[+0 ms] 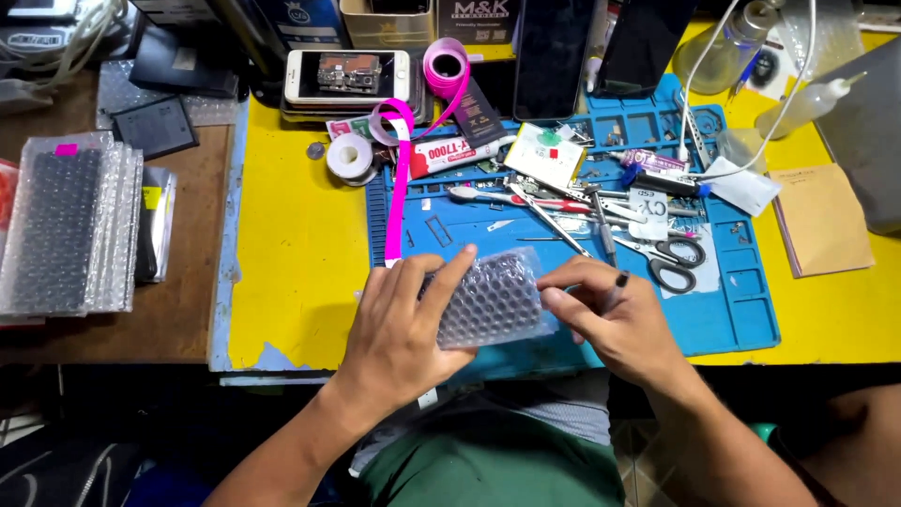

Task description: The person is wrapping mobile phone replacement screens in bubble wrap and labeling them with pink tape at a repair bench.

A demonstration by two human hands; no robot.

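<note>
My left hand grips a small packet wrapped in clear bubble wrap from its left side, fingers spread over the top. At the packet's right edge my right hand pinches the wrap, with a thin dark tool tucked between its fingers. Both hands hover over the near edge of a blue work mat on a yellow table.
Scissors, tweezers, a glue tube and small parts clutter the mat. A pink tape roll trails a strip down the mat. Phones lie at the back; a stack of bubble-wrapped packets sits left. Brown envelope at right.
</note>
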